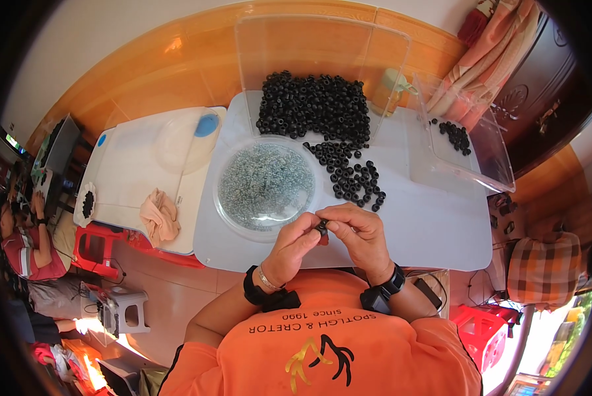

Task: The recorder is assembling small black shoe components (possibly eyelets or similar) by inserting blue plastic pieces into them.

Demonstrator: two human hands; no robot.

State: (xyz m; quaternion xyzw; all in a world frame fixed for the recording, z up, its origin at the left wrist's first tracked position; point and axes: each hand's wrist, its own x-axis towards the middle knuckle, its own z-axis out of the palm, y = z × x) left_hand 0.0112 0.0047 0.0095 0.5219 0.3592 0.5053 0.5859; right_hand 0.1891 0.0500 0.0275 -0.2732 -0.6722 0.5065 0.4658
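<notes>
A small round black part (pixel 321 227) is pinched between the fingertips of both hands, just past the near edge of the table. My left hand (pixel 288 249) closes on it from the left, beside a round clear tub (pixel 224 218) of small pale blue-green glass-like balls. From the right, my right hand (pixel 360 236) grips the same part, its thumb and fingers partly hiding it. Beyond my hands lies a loose group of black ring-like parts (pixel 355 183). They trail back to a large heap of such parts (pixel 312 105) in a clear plastic box (pixel 388 49).
Another clear box (pixel 490 168) on the right holds several black parts (pixel 454 137). Behind stands a yellowish jug (pixel 387 92). On the left table lie a pinkish cloth (pixel 159 216) and a white dish (pixel 84 203) of black pieces. Another person (pixel 35 244) sits at far left.
</notes>
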